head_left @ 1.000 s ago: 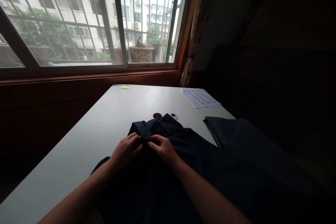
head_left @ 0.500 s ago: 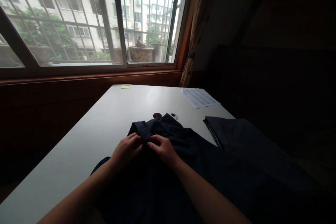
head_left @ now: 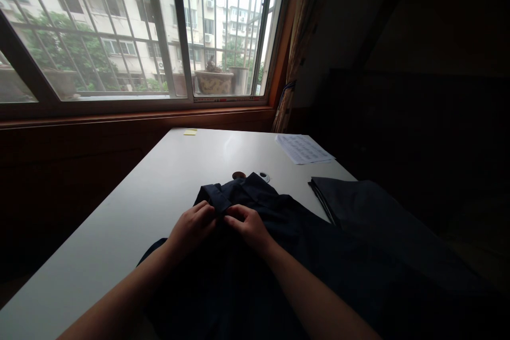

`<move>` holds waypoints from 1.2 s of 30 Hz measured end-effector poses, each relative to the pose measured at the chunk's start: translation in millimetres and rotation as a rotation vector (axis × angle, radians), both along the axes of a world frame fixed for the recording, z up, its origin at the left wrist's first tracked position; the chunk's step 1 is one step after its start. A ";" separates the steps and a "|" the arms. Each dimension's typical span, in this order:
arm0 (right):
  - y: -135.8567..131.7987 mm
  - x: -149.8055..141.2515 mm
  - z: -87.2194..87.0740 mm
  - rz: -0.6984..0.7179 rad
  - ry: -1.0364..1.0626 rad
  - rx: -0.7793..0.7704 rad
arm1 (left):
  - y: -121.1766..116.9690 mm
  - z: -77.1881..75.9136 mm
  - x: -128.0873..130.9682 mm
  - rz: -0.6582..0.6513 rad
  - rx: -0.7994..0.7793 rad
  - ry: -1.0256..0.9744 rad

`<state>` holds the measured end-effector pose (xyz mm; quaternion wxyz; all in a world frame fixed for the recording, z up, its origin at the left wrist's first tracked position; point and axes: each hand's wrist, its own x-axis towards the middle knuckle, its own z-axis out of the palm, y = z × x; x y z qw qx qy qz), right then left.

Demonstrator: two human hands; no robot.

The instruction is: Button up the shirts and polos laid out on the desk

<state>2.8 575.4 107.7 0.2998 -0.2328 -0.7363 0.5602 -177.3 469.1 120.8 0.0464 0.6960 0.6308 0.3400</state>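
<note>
Your L hand (head_left: 193,223) & R hand (head_left: 247,226) pinch the dark-navy cloth garment (head_left: 292,228) approx. at a folded flap. Grip lightly; hold it flat w/o puckers.

Our hands (head_left: 193,227) bare, fingers (head_left: 240,210) slim, partly in shadow; our forearms (head_left: 125,287) bare too, slender, narrowing toward wrists (head_left: 170,249).

Widest room lies left of the dark garment (head_left: 271,191), where bare counter (head_left: 95,244) runs to the far edge and a flat yellow note (head_left: 190,132). Just beyond the garment, a brown disc (head_left: 239,175) and white ring (head_left: 264,176) interrupt the way ahead. Rightward, only a narrowing wedge separates garment from folded cloth (head_left: 358,202); paper sheets (head_left: 305,149) lie past it. Left hand (head_left: 193,223) and right hand (head_left: 247,226) nearly meet.
</note>
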 end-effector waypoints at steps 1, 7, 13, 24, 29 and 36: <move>-0.1 0.0 0.2 0.001 0.003 -0.005 | -0.4 0.2 0.2 -0.003 0.009 0.014; 0.1 -0.5 1.0 0.005 -0.001 0.005 | -1.1 -0.9 -0.7 -0.013 0.038 0.099; 1.0 -1.5 -0.1 0.015 0.002 0.001 | -0.9 -4.2 -2.3 0.005 0.069 0.174; 1.6 -1.4 -0.4 0.023 -0.003 0.010 | -0.5 -1.3 2.0 0.039 0.056 0.204; 0.7 -1.8 1.0 0.024 -0.001 0.037 | -0.9 -1.4 4.4 0.063 0.068 0.185; -0.4 -1.2 2.2 0.021 -0.009 0.042 | -2.8 -0.3 6.2 0.062 0.100 0.146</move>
